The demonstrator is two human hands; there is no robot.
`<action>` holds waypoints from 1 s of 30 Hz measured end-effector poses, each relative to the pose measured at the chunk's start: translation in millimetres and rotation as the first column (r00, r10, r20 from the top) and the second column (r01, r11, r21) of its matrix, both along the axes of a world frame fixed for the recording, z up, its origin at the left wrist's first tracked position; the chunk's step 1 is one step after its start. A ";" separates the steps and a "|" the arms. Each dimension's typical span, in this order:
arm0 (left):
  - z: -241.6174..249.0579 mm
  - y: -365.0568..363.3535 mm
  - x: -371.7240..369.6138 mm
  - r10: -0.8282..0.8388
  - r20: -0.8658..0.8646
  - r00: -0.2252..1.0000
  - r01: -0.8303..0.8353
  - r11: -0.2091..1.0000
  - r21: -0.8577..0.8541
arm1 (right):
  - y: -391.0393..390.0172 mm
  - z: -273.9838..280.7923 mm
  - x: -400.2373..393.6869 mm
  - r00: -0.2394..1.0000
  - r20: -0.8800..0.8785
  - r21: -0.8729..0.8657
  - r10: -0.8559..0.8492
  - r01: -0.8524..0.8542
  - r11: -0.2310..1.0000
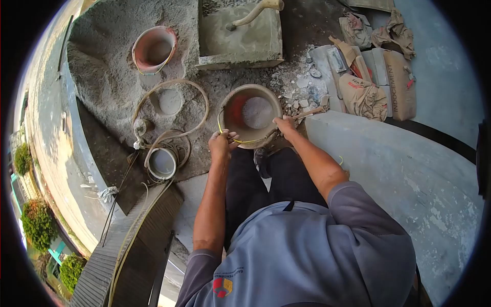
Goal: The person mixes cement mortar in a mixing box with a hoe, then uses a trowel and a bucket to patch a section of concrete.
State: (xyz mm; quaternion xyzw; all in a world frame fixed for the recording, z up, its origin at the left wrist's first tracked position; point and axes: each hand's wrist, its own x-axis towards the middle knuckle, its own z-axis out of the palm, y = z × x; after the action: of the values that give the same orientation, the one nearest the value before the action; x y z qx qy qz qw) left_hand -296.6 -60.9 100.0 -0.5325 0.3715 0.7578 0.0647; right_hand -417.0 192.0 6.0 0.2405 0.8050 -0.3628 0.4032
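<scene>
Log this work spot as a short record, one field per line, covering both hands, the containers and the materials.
left hand: on the yellow handle of the large bucket
right hand: holding that bucket's right rim
large bucket: upright, grey material at the bottom
reddish bucket: on the grey heap, left of the trough
trough: beyond the large bucket, a curved wooden handle over it
hose: looped at left, beside a small pail
bags: at far right, one printed INDOCEMENT, some crumpled

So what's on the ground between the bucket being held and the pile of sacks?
Pale broken chips lie between the bucket and the sacks, in the head view.
</scene>
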 end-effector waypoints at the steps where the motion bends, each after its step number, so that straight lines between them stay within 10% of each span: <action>1: -7.3 -6.7 -6.8 -0.034 0.042 0.999 0.034 0.999 -0.011 | -5.1 -5.9 -11.4 1.000 0.001 -0.009 0.024 -0.024 1.000; 8: -122.2 -21.3 -26.5 -0.359 0.264 0.895 0.386 0.921 -0.057 | -0.8 -69.7 -87.2 0.997 -0.072 -0.054 0.001 -0.005 0.999; 17: -282.0 26.2 -72.4 -0.110 0.199 0.974 0.122 0.991 -0.049 | 4.6 -207.1 -189.5 0.947 0.136 -0.133 0.292 -0.275 0.952; 21: -292.3 32.8 -120.8 0.009 0.296 0.955 -0.051 0.990 0.133 | 14.8 -306.4 -207.6 0.925 -0.065 -0.055 0.375 -0.378 0.924; 24: -354.0 52.6 -121.5 0.012 0.271 0.962 0.052 0.973 -0.226 | 13.3 -324.5 -232.2 0.911 -0.024 -0.029 0.411 -0.412 0.911; 27: -392.6 60.8 -117.6 -0.014 0.602 0.798 0.407 0.750 -0.522 | 0.1 -305.2 -256.2 0.933 0.023 -0.175 0.359 -0.349 0.920; 30: -399.4 73.8 -119.7 0.119 0.331 0.936 0.028 0.912 -0.409 | 13.2 -319.9 -261.7 0.927 0.061 -0.194 0.370 -0.352 0.916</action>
State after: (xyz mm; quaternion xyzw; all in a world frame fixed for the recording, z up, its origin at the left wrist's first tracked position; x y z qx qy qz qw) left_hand -416.3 13.0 -299.4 -0.6686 0.4911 0.5584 -0.0008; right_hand -678.7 205.2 -313.9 0.0677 0.7791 -0.3410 0.5218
